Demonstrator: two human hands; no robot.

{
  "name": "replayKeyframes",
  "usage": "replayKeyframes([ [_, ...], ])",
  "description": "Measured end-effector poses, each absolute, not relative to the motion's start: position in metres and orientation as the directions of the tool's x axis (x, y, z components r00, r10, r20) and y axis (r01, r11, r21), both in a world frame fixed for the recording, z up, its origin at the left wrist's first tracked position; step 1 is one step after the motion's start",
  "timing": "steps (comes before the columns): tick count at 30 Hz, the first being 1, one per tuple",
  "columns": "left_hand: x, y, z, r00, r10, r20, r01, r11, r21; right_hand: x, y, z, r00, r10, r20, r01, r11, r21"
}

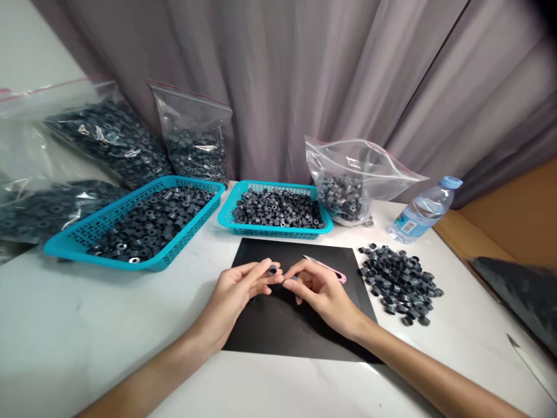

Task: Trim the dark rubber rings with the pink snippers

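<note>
Sensibly, your left hand [242, 289] pinches a dark ring [272, 269] over the protective black mat [278, 334]. Your right hand [324, 292] grips the pink knife [331, 270].

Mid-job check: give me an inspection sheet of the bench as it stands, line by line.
Surface: white table, with a black mat under the hands.
Job's things: dark ring; pink-handled blade at the right hand.
Clutter: two teal baskets of rings, near basket and far basket; loose ring pile; bags of rings; water bottle on its side.
Grippers: left hand pinches the dark ring; right hand has its fingertips beside it, grip unclear.
Cables: nothing seen.
Surroundings: grey curtain behind.
</note>
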State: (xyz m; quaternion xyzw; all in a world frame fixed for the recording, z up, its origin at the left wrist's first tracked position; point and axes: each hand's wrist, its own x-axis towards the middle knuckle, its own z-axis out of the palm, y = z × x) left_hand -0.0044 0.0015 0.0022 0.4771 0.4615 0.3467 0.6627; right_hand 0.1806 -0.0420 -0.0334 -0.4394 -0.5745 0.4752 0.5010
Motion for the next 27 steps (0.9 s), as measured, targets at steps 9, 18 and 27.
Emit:
replayKeyframes([
  [9,-0.006,-0.007,0.011,0.389,0.837,-0.385,0.026,0.408,0.913,0.183,-0.045,-0.030,0.093,0.979,0.180,-0.019,0.182,-0.983],
  [18,0.000,-0.011,0.003,0.412,0.848,-0.334,-0.016,0.373,0.928,0.181,-0.047,-0.029,0.043,0.973,0.229,-0.079,0.231,-0.970],
  [27,-0.004,-0.015,0.005,0.488,0.814,-0.315,0.017,0.352,0.936,0.180,-0.050,-0.030,-0.026,0.960,0.278,0.057,0.279,-0.959],
])
